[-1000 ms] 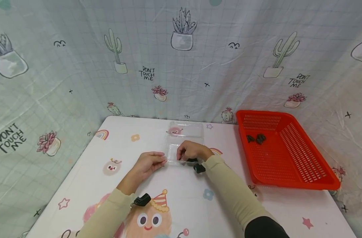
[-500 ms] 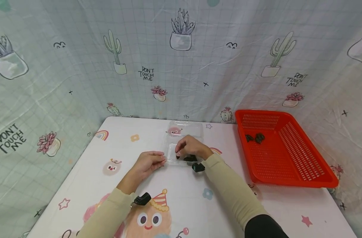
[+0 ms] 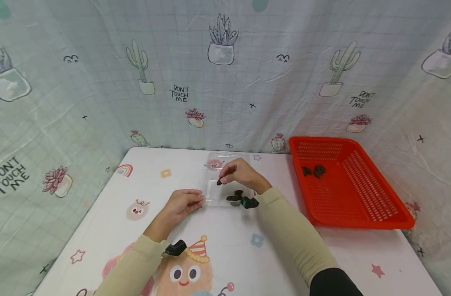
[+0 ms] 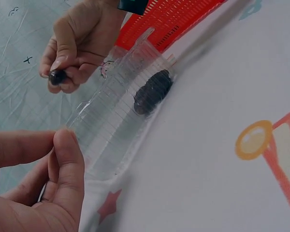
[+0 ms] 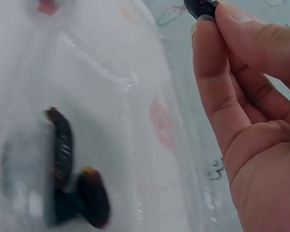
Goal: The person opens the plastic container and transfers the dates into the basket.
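Observation:
A clear plastic clamshell box (image 3: 219, 193) lies open on the table, its lid (image 3: 229, 158) folded back. My left hand (image 3: 197, 200) pinches the box's left edge (image 4: 94, 159) between thumb and fingers. Above the box, my right hand (image 3: 228, 175) pinches a small dark oval piece (image 3: 219, 182) at its fingertips (image 5: 205, 38); the piece (image 4: 56, 76) is clear of the plastic. Two more dark pieces (image 3: 234, 195) lie in the box's near right corner (image 5: 63, 145).
A red perforated basket (image 3: 359, 197) stands at the table's right, with a few dark pieces (image 3: 312, 170) at its far end. A cactus-print cloth hangs behind and to both sides. The table cover (image 3: 225, 255) carries cartoon prints.
My right hand rose from the box's near edge and moved back, carrying one dark piece. The pieces in the box are uncovered now. My left hand stayed on the box's edge.

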### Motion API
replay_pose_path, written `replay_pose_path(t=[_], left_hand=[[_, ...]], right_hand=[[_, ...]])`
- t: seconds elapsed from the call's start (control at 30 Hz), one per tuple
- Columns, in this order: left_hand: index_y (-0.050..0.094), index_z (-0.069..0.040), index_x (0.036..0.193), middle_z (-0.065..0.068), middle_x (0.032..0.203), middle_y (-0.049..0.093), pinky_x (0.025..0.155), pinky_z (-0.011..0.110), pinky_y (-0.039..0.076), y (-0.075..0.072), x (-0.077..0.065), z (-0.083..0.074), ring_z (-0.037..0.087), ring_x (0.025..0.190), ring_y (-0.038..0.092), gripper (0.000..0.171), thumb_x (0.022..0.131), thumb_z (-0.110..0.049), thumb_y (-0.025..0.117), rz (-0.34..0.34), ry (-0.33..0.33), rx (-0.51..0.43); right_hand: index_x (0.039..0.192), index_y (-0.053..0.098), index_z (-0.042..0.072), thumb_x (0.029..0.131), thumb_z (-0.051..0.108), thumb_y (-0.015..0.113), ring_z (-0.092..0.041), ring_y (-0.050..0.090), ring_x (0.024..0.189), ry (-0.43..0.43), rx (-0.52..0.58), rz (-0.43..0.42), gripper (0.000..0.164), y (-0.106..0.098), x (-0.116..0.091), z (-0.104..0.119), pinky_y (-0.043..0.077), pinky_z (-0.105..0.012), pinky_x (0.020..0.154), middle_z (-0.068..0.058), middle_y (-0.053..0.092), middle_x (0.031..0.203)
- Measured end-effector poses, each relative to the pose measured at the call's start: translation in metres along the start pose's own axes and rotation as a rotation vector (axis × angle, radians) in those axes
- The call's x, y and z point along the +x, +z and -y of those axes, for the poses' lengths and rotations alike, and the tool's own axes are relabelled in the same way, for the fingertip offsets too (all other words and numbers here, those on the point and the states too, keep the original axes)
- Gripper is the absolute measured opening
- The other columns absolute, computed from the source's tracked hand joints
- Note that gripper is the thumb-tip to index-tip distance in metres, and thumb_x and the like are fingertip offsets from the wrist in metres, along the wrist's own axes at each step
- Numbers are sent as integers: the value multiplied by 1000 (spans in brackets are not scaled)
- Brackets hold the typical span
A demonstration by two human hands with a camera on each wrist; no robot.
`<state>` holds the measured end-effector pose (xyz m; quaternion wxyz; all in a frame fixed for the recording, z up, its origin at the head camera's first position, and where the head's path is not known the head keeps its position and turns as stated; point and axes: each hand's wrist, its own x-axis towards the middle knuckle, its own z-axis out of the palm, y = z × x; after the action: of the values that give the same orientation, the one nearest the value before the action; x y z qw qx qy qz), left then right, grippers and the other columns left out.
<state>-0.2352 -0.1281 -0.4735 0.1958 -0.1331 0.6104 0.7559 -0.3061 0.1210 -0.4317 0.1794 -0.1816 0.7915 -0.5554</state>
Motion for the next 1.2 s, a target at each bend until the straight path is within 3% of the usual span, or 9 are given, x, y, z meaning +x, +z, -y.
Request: replay_pose_path(t=[0.4, 0.67, 0.93, 1.2], left_hand=[[51, 17, 138, 7, 94, 75, 79, 26, 64, 0, -5, -1, 12, 81, 71, 44, 98, 5, 64, 15, 3, 6], [52, 16, 138, 8, 95, 75, 80, 26, 64, 0, -4, -1, 12, 82, 72, 44, 98, 4, 64, 9, -1, 8], [51, 16, 138, 10, 98, 75, 83, 27, 64, -1, -4, -1, 12, 82, 72, 46, 97, 4, 67, 9, -3, -1], [52, 16, 138, 10, 99, 75, 84, 27, 64, -1, -2, 1, 12, 84, 72, 45, 97, 3, 66, 19, 1, 6]], right_hand=[[101, 76, -2, 89, 1, 80, -21, 68, 87, -21, 81, -125, 13, -53, -24, 16, 58, -28, 84, -3, 75, 92], [106, 72, -8, 90, -2, 77, -14, 70, 86, -19, 89, -178, 18, -89, -42, 20, 59, -31, 89, 1, 76, 91], [115, 68, -14, 92, 1, 77, -12, 69, 85, 14, 65, -296, 29, -122, -54, 21, 59, -21, 82, 7, 73, 87], [111, 78, 7, 95, 15, 77, -22, 63, 102, 87, -17, -377, 18, -149, -74, 16, 54, -27, 91, 2, 72, 103]])
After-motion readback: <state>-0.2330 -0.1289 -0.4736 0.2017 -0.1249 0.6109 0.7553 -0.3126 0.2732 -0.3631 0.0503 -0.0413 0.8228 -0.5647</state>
